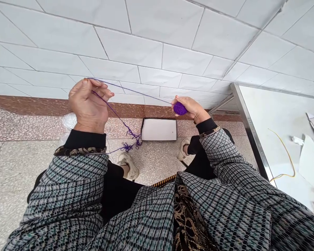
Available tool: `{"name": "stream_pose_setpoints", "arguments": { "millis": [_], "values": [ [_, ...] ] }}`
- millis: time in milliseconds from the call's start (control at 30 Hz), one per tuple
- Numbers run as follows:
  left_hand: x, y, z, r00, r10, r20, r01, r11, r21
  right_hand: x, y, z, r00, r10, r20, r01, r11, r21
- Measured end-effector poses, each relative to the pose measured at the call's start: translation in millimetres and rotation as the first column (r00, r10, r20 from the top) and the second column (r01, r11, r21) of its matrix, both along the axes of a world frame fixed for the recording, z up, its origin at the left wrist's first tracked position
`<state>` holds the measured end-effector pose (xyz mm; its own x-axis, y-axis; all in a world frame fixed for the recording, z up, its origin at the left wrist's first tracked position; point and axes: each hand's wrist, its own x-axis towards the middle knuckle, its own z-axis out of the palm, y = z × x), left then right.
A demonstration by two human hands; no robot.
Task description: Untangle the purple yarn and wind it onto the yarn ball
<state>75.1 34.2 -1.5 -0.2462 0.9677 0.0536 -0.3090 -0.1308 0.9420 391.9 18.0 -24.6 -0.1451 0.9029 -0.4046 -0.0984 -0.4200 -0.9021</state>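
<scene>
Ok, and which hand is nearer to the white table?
The right. The right hand, holding the purple ball, is just to the left of the table. The left hand is much farther left, on the far side of the box.

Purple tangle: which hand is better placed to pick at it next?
Left, I'd judge: the left hand holds only a strand running down to the tangle, while the right hand has its grip on the ball.

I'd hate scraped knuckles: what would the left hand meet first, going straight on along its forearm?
Probably the wall, beyond the left hand; one view leaves the gap unclear.
</scene>
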Motion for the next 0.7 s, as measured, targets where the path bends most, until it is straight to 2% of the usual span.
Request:
{"name": "stream_pose_setpoints", "arguments": {
  "millis": [100, 167, 200, 267, 333, 367, 400, 467, 567, 633, 667, 700],
  "values": [
    [-5.4, 3.3, -2.8, 0.999, 0.039, -0.008, -0.039, 0.999, -0.018, -5.0, 2.9, -1.0, 0.985, -0.171, -0.004, 0.171, 0.983, 0.06],
    [-8.7, 5.7, -5.1, 0.997, 0.073, -0.005, -0.072, 0.997, 0.016, -4.8, 7.7, -2.2, 0.937, -0.34, -0.081, 0.347, 0.932, 0.106],
    [-10.2, 6.5, -6.2, 0.996, 0.093, 0.005, -0.093, 0.995, 0.043, -2.9, 10.8, -2.6, 0.889, -0.431, -0.152, 0.449, 0.887, 0.109],
    [-12.4, 7.1, -7.4, 0.993, 0.115, 0.018, -0.116, 0.989, 0.088, 4.4, 17.7, -2.1, 0.74, -0.589, -0.326, 0.634, 0.773, 0.042],
    [-13.4, 6.6, -7.1, 0.992, 0.125, 0.002, -0.124, 0.987, 0.104, 14.1, 22.7, 0.2, 0.583, -0.674, -0.454, 0.718, 0.689, -0.101],
    [-13.4, 6.5, -6.4, 0.991, 0.132, -0.018, -0.13, 0.987, 0.098, 18.5, 23.7, 2.1, 0.529, -0.691, -0.493, 0.722, 0.672, -0.167],
    [-13.2, 7.2, -5.3, 0.989, 0.143, -0.043, -0.139, 0.987, 0.085, 22.2, 23.2, 4.3, 0.497, -0.694, -0.522, 0.708, 0.672, -0.219],
    [-13.0, 11.8, -3.1, 0.974, 0.211, -0.077, -0.208, 0.977, 0.046, 26.2, 18.1, 9.4, 0.495, -0.655, -0.571, 0.637, 0.72, -0.273],
    [-19.8, 26.3, -3.5, 0.904, 0.416, -0.102, -0.418, 0.908, -0.003, 26.4, 4.7, 17.4, 0.57, -0.527, -0.63, 0.46, 0.84, -0.287],
    [-32.8, 34.8, -8.6, 0.844, 0.493, -0.21, -0.508, 0.861, -0.016, 25.8, -3.4, 22.1, 0.623, -0.434, -0.651, 0.343, 0.899, -0.272],
    [-41.4, 36.9, -12.5, 0.82, 0.452, -0.352, -0.49, 0.872, -0.021, 25.5, -6.2, 24.1, 0.647, -0.392, -0.654, 0.296, 0.919, -0.258],
    [-50.3, 37.1, -16.8, 0.775, 0.345, -0.529, -0.43, 0.902, -0.042, 25.3, -8.2, 25.7, 0.67, -0.353, -0.653, 0.258, 0.936, -0.241]
  ]
}}
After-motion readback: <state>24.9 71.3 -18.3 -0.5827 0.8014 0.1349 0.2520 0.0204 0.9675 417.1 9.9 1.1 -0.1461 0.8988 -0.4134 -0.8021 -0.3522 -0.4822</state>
